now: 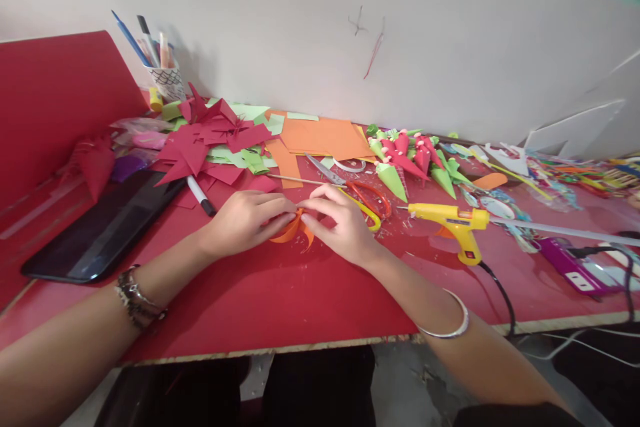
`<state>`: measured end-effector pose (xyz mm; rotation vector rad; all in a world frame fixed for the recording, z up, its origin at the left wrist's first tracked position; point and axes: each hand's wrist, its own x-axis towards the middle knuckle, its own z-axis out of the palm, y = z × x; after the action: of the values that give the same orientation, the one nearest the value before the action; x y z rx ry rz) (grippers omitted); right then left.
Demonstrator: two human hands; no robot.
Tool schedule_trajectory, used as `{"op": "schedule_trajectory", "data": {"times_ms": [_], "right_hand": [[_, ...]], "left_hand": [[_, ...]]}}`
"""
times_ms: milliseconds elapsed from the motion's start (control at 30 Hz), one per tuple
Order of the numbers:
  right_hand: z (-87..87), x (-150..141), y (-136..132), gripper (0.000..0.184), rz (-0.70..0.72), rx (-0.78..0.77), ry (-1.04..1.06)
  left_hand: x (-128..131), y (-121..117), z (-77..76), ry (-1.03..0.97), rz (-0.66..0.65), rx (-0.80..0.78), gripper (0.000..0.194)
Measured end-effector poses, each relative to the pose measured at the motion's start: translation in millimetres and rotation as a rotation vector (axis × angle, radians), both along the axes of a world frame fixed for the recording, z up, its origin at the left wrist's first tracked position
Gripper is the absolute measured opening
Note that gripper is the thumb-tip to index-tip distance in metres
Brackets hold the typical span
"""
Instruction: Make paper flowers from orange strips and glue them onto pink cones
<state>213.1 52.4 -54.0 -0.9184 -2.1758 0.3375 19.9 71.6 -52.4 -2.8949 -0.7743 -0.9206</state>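
Note:
Between my two hands is a small piece of orange paper (290, 230) with curling strips that hang below the fingers. My left hand (250, 219) pinches it from the left, and my right hand (343, 225) pinches it from the right, fingertips nearly meeting. The fingers hide the upper part of the paper. Just behind my right hand lie scissors (370, 197) with orange handles, and a yellow handle loop (369, 213) shows beside the wrist. A marker (200, 197) with a black cap rests near my left hand.
A black phone (107, 227) lies at left. Red paper pieces (215, 140) and orange sheets (325, 138) are heaped behind. Small red and green paper cones (405, 160) stand near a yellow glue gun (455, 223). A purple power strip (573, 267) and a pen cup (167, 82) flank them.

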Motion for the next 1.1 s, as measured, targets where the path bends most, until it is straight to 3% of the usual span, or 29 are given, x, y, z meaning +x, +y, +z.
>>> {"op": "schedule_trajectory", "data": {"times_ms": [333,700,933,1100], "right_hand": [[-1.3,-1.4,0.1,0.015,-0.007,0.002,0.0],[-0.1,-2.2,-1.3,0.029,-0.061,-0.089,0.034],[-1.4,-1.7,0.4,0.022,-0.042,-0.137,0.028],[-0.9,-1.7,1.5,0.029,0.0,-0.12,0.035]], "left_hand": [[2.0,-1.2,-0.4,-0.061,-0.009,-0.076,0.011],[1.0,0.7,-4.7,-0.124,0.129,-0.088,0.015],[-0.4,2.9,-5.4,-0.141,0.083,-0.115,0.013],[-2.3,4.5,-6.0,-0.148,0.045,-0.102,0.012]]}}
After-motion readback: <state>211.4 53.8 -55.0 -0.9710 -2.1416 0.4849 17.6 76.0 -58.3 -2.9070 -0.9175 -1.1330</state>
